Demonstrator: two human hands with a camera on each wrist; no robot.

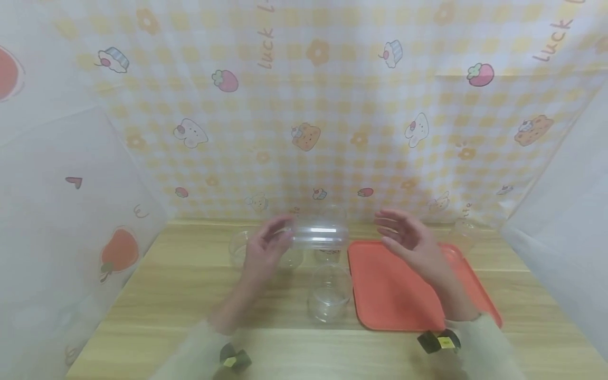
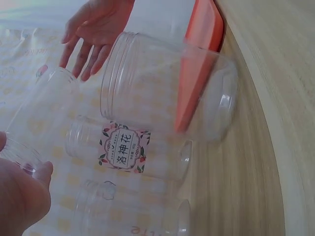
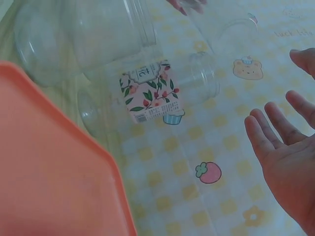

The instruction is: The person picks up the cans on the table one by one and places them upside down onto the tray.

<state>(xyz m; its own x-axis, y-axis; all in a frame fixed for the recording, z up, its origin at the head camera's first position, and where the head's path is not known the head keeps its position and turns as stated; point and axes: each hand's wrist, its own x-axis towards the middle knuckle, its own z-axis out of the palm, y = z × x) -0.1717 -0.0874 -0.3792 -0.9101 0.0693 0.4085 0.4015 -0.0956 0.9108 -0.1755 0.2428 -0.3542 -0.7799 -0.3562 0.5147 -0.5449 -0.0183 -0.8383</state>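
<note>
Wide clear jar (image 1: pixel 328 303) upright on bench (image 1: pixel 309 348), just beside red tray (image 1: pixel 394 295). Hands apart: left hand (image 1: pixel 267 245) grips one end of slim clear jar (image 1: pixel 320 235), sideways in air; right hand (image 1: pixel 409 240) spread, holding nothing. Labelled jar (image 2: pixel 125 150) beyond wide one. Risk: one-ended grip on smooth wall could slip, toppling standing jars.

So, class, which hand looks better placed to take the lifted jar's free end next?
Probably the right hand: it is open, empty and faces the free end of the lifted jar, while the left hand grips the other end.
</note>
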